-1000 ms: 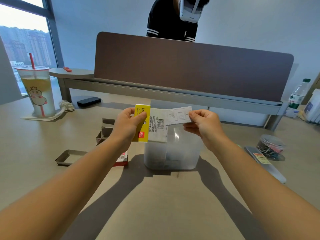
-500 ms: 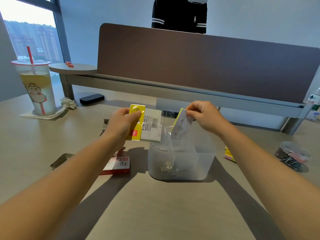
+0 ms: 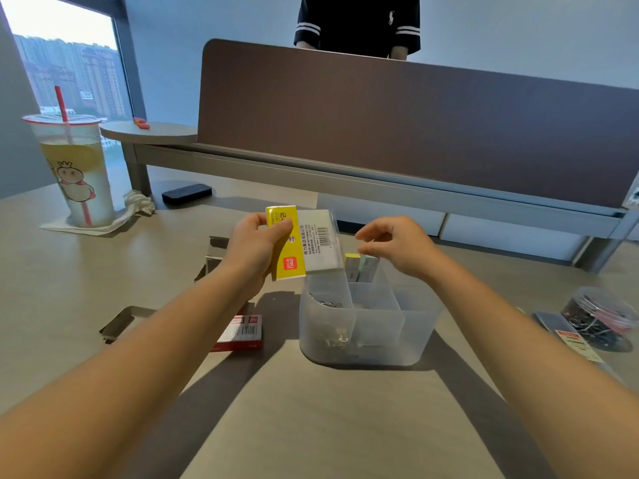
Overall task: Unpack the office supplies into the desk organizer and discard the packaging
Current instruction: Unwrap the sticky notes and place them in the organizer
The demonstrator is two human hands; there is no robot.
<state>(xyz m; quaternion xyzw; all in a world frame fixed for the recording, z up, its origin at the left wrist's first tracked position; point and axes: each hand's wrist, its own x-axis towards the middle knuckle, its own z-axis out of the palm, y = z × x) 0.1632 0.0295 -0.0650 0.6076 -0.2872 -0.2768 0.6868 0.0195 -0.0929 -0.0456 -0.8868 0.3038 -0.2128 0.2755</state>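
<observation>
The left hand grips a yellow-and-white packet by its yellow end, thumb on the near face and fingers curled behind it, holding it upright above the table, just over the far left corner of the organizer. The printed side with a barcode faces the camera.

The right hand hovers above the far side of the organizer with its fingers loosely bent and holding nothing; the fingertips are just over a small stack of pastel sticky notes that stands upright in the far compartment. Whether they touch the stack cannot be told.

The organizer is a translucent plastic box with inner dividers, standing near the middle of the table. Its left compartment contains metal clips.

To the left of the organizer, a red-and-white box lies flat, partly under the left forearm. Opened cardboard packaging lies further left. Near the right edge of the table stands a round clear tub of clips. A drink cup with a red straw stands on a napkin at the far left corner.
</observation>
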